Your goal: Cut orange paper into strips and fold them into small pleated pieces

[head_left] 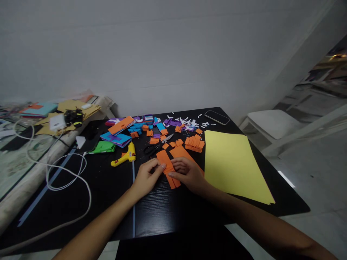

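Observation:
My left hand pinches the left edge of a folded orange paper piece between thumb and fingers. From the other side, my right hand has its fingers curled against the same piece, the thumb near its lower part. A flatter orange sheet lies partly under my right hand. Just beyond the hands are black-handled scissors with their blades pointing away to the right. A pile of small orange folded pieces sits behind my right hand.
Yellow sheets cover the table's right side, with a phone behind. A yellow glue gun, green packets, and blue and purple folded papers lie left. White scraps are scattered at the back. A white cable loops at left.

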The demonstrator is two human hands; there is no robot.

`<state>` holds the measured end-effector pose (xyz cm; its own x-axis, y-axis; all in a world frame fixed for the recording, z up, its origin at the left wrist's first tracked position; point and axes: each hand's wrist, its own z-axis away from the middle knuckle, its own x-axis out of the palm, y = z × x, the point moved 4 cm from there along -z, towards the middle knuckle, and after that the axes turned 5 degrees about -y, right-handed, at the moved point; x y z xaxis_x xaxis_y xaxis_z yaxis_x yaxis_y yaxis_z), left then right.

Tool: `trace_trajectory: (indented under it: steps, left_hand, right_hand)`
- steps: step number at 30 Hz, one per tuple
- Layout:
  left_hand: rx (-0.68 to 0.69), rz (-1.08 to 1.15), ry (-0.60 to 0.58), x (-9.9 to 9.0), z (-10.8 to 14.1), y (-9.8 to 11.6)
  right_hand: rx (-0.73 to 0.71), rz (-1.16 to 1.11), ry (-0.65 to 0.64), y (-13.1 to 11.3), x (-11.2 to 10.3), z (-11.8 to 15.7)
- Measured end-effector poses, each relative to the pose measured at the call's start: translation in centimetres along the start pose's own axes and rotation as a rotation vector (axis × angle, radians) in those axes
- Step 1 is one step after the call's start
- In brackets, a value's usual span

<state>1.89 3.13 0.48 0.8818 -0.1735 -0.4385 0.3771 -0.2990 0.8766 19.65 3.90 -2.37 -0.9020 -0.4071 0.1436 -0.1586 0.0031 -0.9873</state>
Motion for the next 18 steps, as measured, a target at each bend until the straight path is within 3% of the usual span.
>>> trace_trajectory:
  steps: [7,18]
  left_hand:
    - [-0.140,0.222,-0.057,0.36,-0.30,-0.54]
    - [-0.183,0.292,-0.071,0.11,-0.57,-0.62]
  right_hand:
    - [-0.011,-0.009,-0.008,0.09,0.01,-0.07]
    - [-0.014,0.018,0.002,-0.16,-0.07,0.04]
